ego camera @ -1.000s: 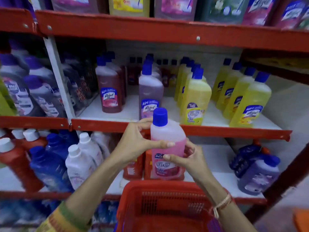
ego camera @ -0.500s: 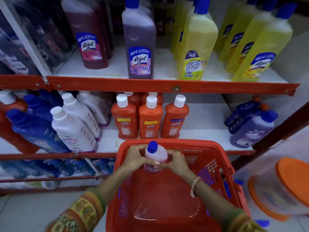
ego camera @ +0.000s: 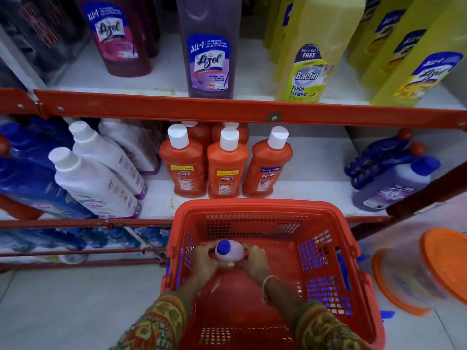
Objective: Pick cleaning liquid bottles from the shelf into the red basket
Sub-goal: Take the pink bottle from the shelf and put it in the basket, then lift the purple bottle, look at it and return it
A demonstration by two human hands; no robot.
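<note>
Readable on the purple bottle [ego camera: 208, 46]: "ALL in 1", "Lizol". On the maroon bottle [ego camera: 118, 34]: "Lizol". On the yellow bottle [ego camera: 312, 54]: "FREE", "Bactin", "FLOOR CLEANER". On the three orange bottles [ego camera: 227, 168]: "Bactin", with "FREE" on strips above. Print on the white bottles [ego camera: 96, 183] too blurred to read.

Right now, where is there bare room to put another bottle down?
Basket floor right of the held bottle is bare. Shelf is open between the orange bottles and purple bottle. Left, white bottles crowd it.
</note>
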